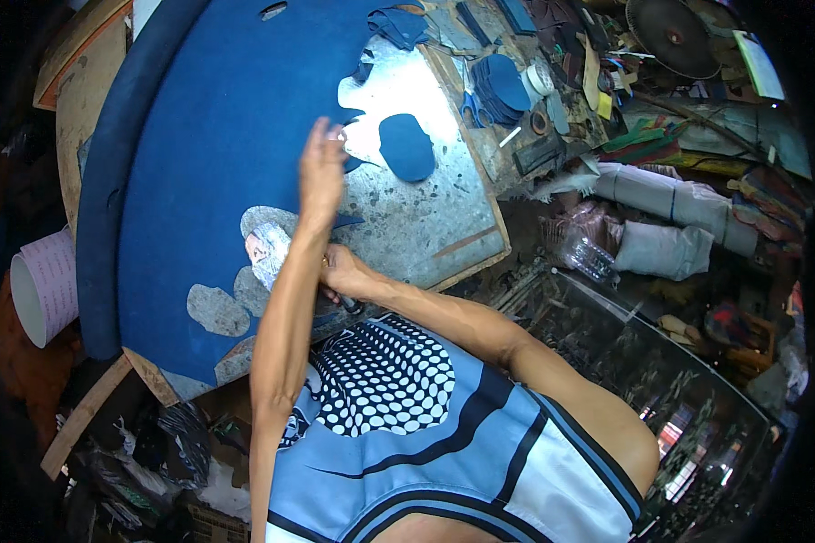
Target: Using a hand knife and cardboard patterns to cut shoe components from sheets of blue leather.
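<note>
A large blue sheet point(217, 118) of leather-like material covers the left of the worktable, with sole-shaped holes cut along its edges. My left hand point(321, 176) reaches over its right side, fingers stretched out beside a notched edge, holding nothing that I can see. Close to my body, my right hand point(342, 273) is closed around a tool with a dark handle point(349, 307), mostly hidden by the fingers. Partly behind my left forearm lies a shiny, pale, patterned oblong piece point(267, 253). One cut blue sole-shaped piece point(407, 147) rests on the grey speckled metal top point(417, 222).
Stacked blue cut pieces point(501, 86) and blue-handled scissors point(474, 109) lie at the far right of the table, among scraps and tools. A pale paper roll point(45, 288) stands at the left. Wrapped bundles point(666, 195) and a round fan-like object point(673, 36) are further right.
</note>
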Demonstrator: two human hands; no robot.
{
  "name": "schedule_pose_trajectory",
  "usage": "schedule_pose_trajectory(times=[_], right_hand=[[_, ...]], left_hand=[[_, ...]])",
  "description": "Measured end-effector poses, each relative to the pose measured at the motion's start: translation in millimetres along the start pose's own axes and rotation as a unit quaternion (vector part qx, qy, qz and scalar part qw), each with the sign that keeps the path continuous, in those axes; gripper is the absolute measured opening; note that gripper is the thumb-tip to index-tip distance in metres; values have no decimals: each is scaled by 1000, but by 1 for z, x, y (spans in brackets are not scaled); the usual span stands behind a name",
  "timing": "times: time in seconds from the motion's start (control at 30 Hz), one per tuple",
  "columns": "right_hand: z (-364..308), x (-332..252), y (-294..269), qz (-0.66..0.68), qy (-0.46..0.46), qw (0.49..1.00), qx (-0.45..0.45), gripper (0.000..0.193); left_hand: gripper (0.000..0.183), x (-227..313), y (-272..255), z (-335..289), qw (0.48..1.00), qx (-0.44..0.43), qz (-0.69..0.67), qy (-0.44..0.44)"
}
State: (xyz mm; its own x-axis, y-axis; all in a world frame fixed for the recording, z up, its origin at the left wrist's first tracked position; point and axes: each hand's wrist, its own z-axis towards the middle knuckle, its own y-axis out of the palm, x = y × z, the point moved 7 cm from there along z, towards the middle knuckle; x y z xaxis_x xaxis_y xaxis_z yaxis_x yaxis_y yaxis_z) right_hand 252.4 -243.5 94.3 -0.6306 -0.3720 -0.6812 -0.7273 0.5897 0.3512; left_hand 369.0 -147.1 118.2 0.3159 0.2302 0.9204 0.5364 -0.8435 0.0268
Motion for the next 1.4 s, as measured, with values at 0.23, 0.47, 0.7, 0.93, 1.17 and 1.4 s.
schedule_pose_trajectory(times=[0.23,0.47,0.7,0.93,1.17,1.4], right_hand=[[-2,9,-12,75,4,997,33,18],[-19,-63,-56,61,-141,973,173,20],[38,-134,-45,-79,-183,972,126,29],[129,-152,57,-221,-136,966,-9,27],[145,-117,128,-287,-73,950,-96,10],[145,-116,123,-294,-89,949,-74,10]], left_hand=[[50,37,-283,-32,904,203,348,144],[70,-37,-346,-74,684,179,693,138],[81,-58,-210,-130,767,75,623,133],[81,-73,-119,-183,868,6,460,186],[45,-10,-209,-226,881,234,326,253],[59,-39,-265,-193,797,276,527,104]])
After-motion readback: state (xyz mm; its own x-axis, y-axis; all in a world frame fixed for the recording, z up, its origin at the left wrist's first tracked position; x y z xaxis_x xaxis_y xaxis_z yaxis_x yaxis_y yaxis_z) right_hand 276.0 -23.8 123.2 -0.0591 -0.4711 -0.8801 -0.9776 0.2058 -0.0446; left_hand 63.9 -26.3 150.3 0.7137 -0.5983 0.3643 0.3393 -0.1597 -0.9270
